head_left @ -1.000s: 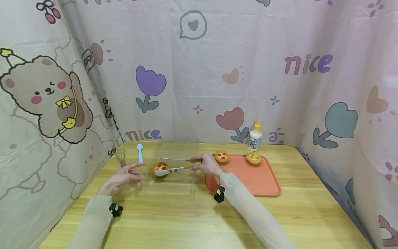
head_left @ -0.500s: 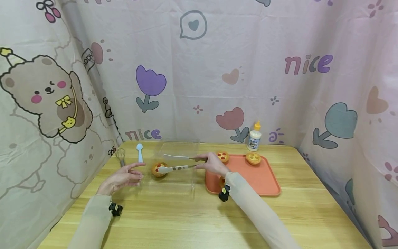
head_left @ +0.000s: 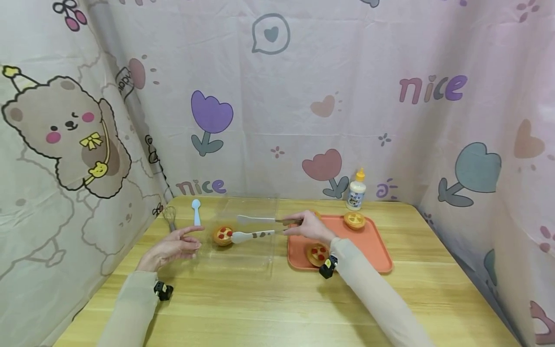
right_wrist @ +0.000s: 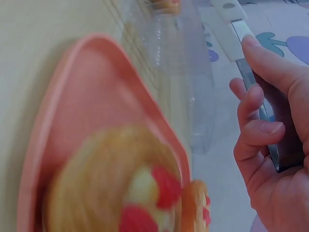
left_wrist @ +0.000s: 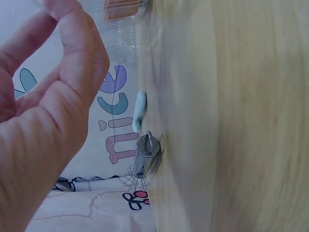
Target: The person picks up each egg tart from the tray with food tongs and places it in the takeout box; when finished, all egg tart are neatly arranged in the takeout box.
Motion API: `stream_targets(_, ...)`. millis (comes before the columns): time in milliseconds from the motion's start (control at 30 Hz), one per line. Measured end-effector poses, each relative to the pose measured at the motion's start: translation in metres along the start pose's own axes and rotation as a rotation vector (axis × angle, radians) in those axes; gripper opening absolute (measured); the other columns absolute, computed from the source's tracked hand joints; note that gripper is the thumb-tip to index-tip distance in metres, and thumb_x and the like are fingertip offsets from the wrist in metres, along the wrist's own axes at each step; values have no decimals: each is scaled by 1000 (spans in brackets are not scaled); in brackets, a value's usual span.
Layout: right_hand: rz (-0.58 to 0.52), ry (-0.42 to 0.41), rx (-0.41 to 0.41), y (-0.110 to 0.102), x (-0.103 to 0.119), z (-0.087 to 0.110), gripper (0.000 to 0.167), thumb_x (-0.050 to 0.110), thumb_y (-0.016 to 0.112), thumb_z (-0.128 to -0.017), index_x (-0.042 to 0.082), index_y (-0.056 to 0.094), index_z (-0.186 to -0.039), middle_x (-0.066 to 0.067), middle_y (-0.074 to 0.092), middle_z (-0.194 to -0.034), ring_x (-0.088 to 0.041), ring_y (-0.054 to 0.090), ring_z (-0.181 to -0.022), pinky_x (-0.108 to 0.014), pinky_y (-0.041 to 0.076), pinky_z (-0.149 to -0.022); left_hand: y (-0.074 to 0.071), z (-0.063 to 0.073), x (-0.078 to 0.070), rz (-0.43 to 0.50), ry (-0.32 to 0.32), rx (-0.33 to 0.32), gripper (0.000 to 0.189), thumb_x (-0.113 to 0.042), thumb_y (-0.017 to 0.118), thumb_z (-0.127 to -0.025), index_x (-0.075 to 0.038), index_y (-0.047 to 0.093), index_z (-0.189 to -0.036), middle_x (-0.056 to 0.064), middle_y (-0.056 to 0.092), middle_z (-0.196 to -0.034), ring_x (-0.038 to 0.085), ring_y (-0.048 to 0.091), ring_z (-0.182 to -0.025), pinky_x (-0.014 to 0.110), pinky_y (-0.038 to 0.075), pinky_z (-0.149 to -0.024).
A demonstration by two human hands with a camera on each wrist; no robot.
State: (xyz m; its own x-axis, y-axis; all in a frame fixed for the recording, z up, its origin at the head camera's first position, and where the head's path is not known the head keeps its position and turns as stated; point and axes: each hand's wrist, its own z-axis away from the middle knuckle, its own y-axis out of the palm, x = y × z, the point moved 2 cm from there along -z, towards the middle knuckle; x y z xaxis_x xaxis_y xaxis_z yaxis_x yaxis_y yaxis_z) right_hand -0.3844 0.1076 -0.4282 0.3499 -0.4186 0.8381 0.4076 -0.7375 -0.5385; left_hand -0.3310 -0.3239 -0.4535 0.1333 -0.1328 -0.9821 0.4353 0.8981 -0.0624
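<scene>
My right hand (head_left: 310, 226) holds a pair of tongs (head_left: 256, 235) with pale tips spread apart. The tongs' tips reach over a clear plastic container (head_left: 249, 264), whose lid stands up at the back. Inside lies a small tart (head_left: 222, 235) with red toppings, and the nearer tip overlaps its right edge in the head view. The right wrist view shows thumb and fingers around the tongs' metal arms (right_wrist: 247, 72). My left hand (head_left: 171, 246) stays at the container's left side, fingers loosely bent and gripping nothing visible.
An orange tray (head_left: 347, 250) lies to the right. It bears a red-topped tart (head_left: 317, 254) at the front, a yellow-topped tart (head_left: 354, 220) at the back, and another mostly behind my right hand. A glue bottle (head_left: 356, 193), blue spoon (head_left: 196, 212) and whisk (head_left: 170, 217) lie farther back.
My right hand and the tongs have moved right, drawing the tips back across the tart in the container. The front tart on the tray has come into view. The left hand stays in place.
</scene>
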Motion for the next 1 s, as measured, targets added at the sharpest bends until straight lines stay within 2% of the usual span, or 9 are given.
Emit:
stream_targets(100, -10, -17, 17, -10, -2, 8, 49, 32, 78, -84, 18, 66, -129, -25, 67, -109, -9, 37, -53, -23, 36, -50, 1, -3, -1, 10, 1, 6, 77, -2, 61, -94, -4, 15, -156, 10, 62, -104, 19, 65, -84, 33, 60, -80)
stream_targets(200, -15, -23, 29, -19, -5, 16, 51, 31, 77, -85, 14, 64, -131, -19, 66, -122, -3, 51, -69, -21, 45, -60, 1, -5, -1, 14, 1, 9, 77, -2, 62, -93, -5, 16, -155, 10, 62, -104, 19, 65, -84, 33, 60, -79)
stream_targets(267, -17, -8, 28, -23, -7, 22, 52, 32, 77, -85, 13, 64, -131, -28, 66, -112, -5, 49, -66, -21, 44, -58, 0, -6, -1, 10, 2, 8, 76, -2, 62, -94, -6, 17, -155, 11, 62, -104, 19, 65, -84, 33, 61, -79)
stream_targets(400, -56, 20, 36, -29, -13, 33, 46, 30, 76, -87, 18, 66, -129, -26, 67, -115, -11, 67, -88, -21, 49, -62, -1, -6, -1, -10, -5, 2, 76, -3, 61, -94, -5, 16, -155, 12, 60, -106, 21, 64, -89, 35, 60, -82)
stream_targets(500, -66, 24, 47, -32, -19, 40, 43, 25, 74, -88, 20, 65, -130, -16, 64, -129, -18, 64, -116, -18, 52, -75, -1, -3, 0, -27, -17, -15, 77, -3, 62, -93, -5, 16, -156, 13, 59, -108, 22, 64, -93, 37, 60, -84)
stream_targets(667, -64, 43, 25, -43, -28, 52, 48, 31, 78, -84, 22, 66, -129, -10, 70, -119, -14, 52, -60, -18, 42, -51, -2, 0, 1, -36, -30, -28, 79, -4, 63, -93, -6, 16, -156, 12, 59, -107, 21, 63, -95, 36, 60, -83)
stream_targets(800, -77, 73, -30, -56, -35, 62, 49, 37, 82, -78, 24, 69, -124, -7, 68, -89, -10, 34, -45, -21, 32, -42, -1, -2, 0, -41, -36, -19, 78, -5, 63, -93, -5, 16, -156, 11, 60, -106, 21, 63, -94, 35, 60, -82)
stream_targets(867, -75, 73, -41, -62, -38, 66, 51, 38, 82, -78, 23, 68, -125, -10, 69, -91, -9, 31, -44, -20, 33, -42, -1, -3, 0, -41, -34, -19, 77, -4, 62, -94, -6, 17, -156, 10, 61, -106, 20, 64, -95, 35, 59, -82)
stream_targets(1000, -69, 61, -35, -72, -42, 75, 56, 33, 80, -82, 16, 63, -132, -14, 65, -129, -6, 36, -46, -19, 35, -44, -1, -3, -1, -36, -27, -13, 77, -2, 61, -94, -5, 16, -155, 11, 61, -105, 19, 64, -92, 34, 60, -80)
